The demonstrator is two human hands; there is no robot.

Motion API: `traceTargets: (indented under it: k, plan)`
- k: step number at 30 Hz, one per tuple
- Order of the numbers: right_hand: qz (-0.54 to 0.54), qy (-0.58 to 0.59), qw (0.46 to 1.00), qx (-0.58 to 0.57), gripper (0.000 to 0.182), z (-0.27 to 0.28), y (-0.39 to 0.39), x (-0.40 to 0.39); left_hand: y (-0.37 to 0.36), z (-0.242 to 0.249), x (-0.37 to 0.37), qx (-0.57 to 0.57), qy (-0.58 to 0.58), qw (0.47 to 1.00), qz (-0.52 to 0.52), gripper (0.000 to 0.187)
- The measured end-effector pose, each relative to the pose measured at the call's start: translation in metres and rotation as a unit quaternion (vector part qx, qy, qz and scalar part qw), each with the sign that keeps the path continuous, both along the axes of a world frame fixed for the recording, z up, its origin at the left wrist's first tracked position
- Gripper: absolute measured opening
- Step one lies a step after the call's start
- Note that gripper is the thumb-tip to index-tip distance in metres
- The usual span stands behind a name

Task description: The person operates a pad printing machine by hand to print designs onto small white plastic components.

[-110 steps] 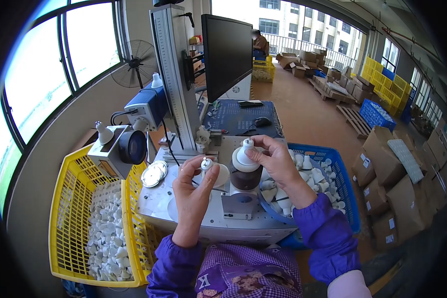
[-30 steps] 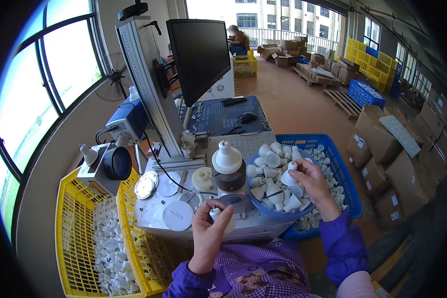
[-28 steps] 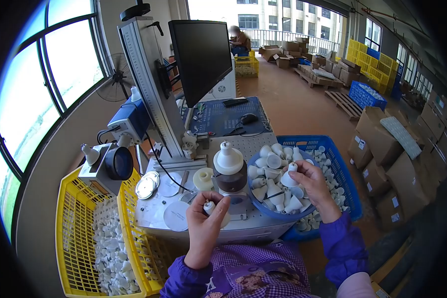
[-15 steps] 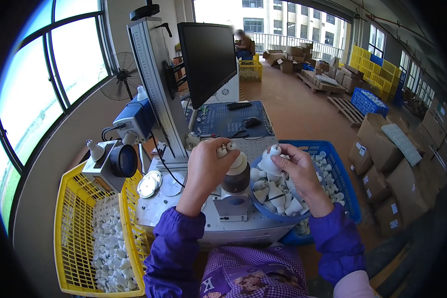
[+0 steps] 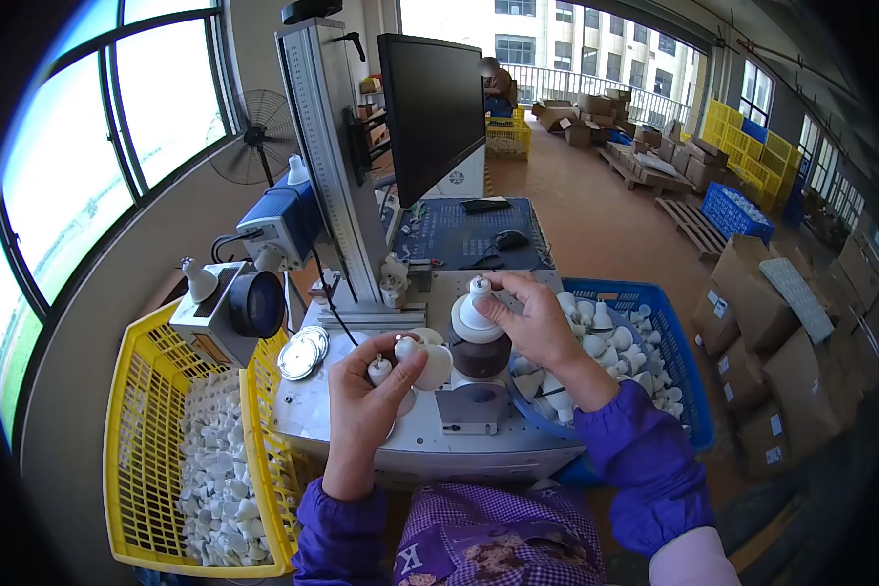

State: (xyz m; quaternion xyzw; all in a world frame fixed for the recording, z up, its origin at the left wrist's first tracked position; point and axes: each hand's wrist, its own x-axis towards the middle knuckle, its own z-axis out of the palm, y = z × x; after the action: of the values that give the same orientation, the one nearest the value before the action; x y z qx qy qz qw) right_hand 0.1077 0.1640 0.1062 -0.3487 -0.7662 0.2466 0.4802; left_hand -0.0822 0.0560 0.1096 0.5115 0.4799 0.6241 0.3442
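Observation:
My left hand is closed on two white lamp housings, above the near left part of the metal worktable. The fingers of my right hand pinch a white lamp housing by its narrow top. That housing is upright, over the dark round fixture, and whether it rests there cannot be made out. Right of the fixture, a round blue bowl full of white housings lies partly behind my right hand.
A yellow basket of white parts stands at left, a blue crate of them at right. A laser head with a dark lens and a monitor rise above the table. A person sits far back.
My right hand has moved left from the bowl to the fixture with a housing. My left hand has drawn back from the fixture, down and left, holding its housings. The camera view has shifted slightly.

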Motion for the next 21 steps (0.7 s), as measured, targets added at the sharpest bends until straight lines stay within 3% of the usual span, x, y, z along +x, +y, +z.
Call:
traceTargets:
  k: [12,17,21]
  plan:
    - [0.009,0.002,1.000,0.010,0.041,-0.008,0.006,0.002,-0.010,-0.021,0.009,-0.089,-0.040,0.993,-0.070,0.029]
    - [0.045,0.021,0.998,-0.041,0.040,-0.010,0.008,0.004,-0.011,-0.024,0.015,-0.070,-0.027,0.995,-0.066,0.028]
    - [0.040,0.004,0.999,-0.007,0.041,-0.003,0.001,0.014,-0.013,-0.029,0.016,-0.076,-0.006,0.994,-0.074,0.026]
